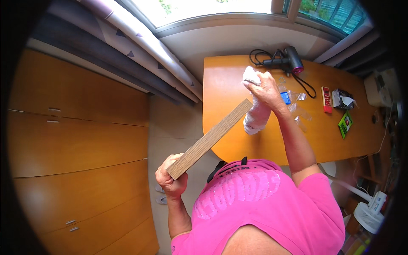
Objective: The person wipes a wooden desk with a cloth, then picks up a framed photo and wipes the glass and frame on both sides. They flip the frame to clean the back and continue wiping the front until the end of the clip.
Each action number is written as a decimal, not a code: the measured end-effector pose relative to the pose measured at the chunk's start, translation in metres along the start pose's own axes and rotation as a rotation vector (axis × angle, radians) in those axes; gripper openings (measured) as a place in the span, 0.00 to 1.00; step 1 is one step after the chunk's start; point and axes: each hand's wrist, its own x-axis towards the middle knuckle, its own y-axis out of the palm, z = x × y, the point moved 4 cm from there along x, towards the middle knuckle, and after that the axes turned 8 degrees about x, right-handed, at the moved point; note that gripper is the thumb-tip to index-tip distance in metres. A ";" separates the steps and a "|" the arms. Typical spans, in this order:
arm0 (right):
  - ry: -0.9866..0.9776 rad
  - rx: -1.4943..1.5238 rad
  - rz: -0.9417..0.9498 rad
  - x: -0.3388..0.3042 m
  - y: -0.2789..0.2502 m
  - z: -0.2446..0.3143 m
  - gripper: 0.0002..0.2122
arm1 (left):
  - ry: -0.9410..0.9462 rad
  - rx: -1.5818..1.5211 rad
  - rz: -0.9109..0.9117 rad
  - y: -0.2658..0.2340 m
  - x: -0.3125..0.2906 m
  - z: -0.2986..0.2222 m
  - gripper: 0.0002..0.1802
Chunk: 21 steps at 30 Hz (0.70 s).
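Observation:
My left hand (171, 174) is closed round the near end of a long brown wood-grain bar (208, 140). The bar slants up to the right, and its far end lies close beside a white sock (257, 117); I cannot tell whether they touch. Over the table, my right hand (268, 91) grips the sock, fingers wrapped round its upper part. A bunched white end sticks out above the fist, and a longer part with dark marks hangs below it.
On the orange wooden table (225, 80) lie a black hair dryer (291, 59) with its cord, clear plastic wrappers (299, 121), a blue card (285, 98), a red-and-white remote (326, 100) and a green packet (345, 124). Wooden drawers (80, 144) stand left; a white fan (369, 214) is lower right.

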 end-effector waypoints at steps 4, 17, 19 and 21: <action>0.026 0.314 0.010 -0.001 -0.009 -0.009 0.19 | 0.032 0.027 0.021 0.001 0.001 0.003 0.19; -0.472 0.090 0.095 -0.059 0.000 0.078 0.18 | 0.050 0.078 0.017 0.006 0.005 0.002 0.18; -0.419 0.056 0.050 -0.055 0.004 0.071 0.15 | 0.065 0.078 0.008 0.005 0.004 0.002 0.18; -0.363 0.047 -0.002 -0.048 0.003 0.062 0.15 | 0.057 0.071 0.004 0.002 0.001 0.003 0.17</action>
